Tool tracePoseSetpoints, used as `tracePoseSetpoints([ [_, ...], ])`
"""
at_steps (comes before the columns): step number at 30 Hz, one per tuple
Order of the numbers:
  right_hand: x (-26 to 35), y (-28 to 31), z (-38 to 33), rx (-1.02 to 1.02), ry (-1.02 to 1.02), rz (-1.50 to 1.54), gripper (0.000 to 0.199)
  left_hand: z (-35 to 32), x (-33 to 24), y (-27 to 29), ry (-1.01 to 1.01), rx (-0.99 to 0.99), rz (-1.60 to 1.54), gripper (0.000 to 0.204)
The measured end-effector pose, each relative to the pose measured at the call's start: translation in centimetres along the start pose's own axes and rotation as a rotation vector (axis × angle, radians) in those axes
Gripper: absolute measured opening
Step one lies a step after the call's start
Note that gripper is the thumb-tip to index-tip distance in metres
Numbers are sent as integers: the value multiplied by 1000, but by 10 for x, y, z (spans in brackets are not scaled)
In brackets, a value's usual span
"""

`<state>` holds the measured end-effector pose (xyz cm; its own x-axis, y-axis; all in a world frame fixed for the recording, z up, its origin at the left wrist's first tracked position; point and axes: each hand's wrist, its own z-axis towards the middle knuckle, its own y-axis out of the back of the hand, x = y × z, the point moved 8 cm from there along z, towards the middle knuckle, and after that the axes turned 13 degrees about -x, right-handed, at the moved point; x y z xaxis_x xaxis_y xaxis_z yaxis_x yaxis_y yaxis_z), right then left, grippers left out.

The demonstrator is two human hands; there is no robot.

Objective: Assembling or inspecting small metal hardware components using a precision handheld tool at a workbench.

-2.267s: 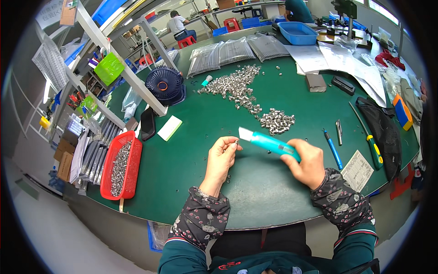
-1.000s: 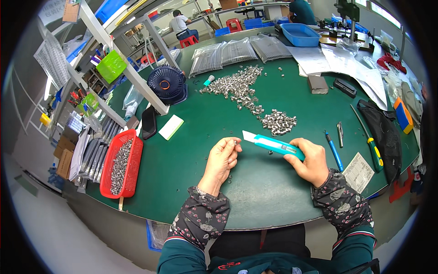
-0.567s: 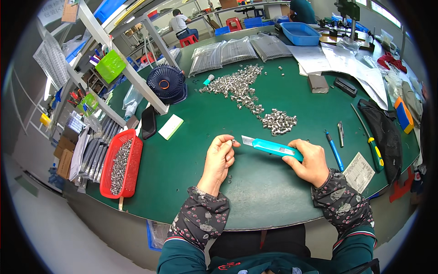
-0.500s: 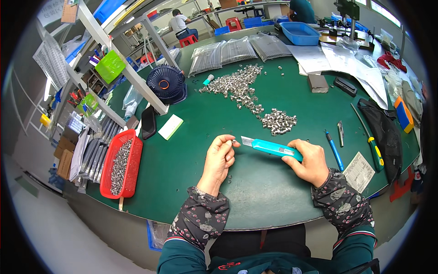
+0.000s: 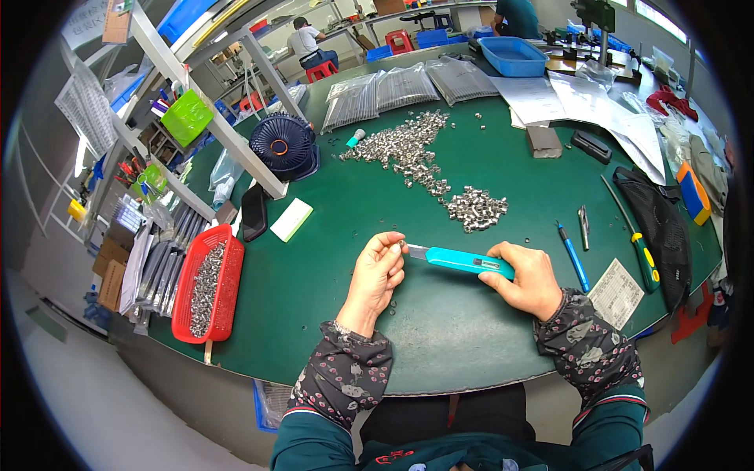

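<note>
Between the thumb and fingertips of my left hand (image 5: 375,273) is a small metal ring (image 5: 403,245), partly hidden by the fingers. My right hand (image 5: 528,279) is wrapped round a turquoise utility knife (image 5: 459,260). Its blade (image 5: 417,252) points left, and the tip meets the ring at my left fingertips. Beyond my hands lies a small heap of similar metal rings (image 5: 477,209), joined by a trail to a larger pile (image 5: 397,149) farther back. A few tiny bits lie on the table just below my left hand.
A red basket (image 5: 229,298) of metal parts stands at the left, near a phone (image 5: 254,212) and a dark blue fan (image 5: 284,147). On the right lie a blue pen (image 5: 573,257), a screwdriver (image 5: 646,259) and a black pouch (image 5: 656,228). Bagged rods (image 5: 404,88) line the back.
The knife has shifted slightly left and down, bringing its blade from just apart to against the ring. My left hand has barely moved and still pinches the ring.
</note>
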<state>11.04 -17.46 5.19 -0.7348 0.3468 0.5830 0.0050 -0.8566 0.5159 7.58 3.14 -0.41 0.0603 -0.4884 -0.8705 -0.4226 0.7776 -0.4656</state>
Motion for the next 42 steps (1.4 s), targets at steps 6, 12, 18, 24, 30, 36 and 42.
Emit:
tracePoseSetpoints([
  [6,-1,-2,0,30,-27,1,26,-2,-2,-3,-21,40,51,13],
  [12,-8,-5,-2,66,-95,23,27,-3,-5,-4,-95,-18,171,13],
  [18,-20,-11,-5,212,-336,47,28,-6,-9,-8,-236,14,348,14],
  [24,19,8,-2,-127,118,-117,23,-4,-5,-6,-156,-5,217,14],
  [30,7,7,-1,-92,-12,-47,24,-4,-4,0,-98,-79,172,14],
  [36,-1,0,-2,20,-132,1,25,-6,-7,-4,-123,-77,198,14],
  [42,-7,-7,-3,105,-172,13,25,-7,-9,-6,-186,-54,348,14],
])
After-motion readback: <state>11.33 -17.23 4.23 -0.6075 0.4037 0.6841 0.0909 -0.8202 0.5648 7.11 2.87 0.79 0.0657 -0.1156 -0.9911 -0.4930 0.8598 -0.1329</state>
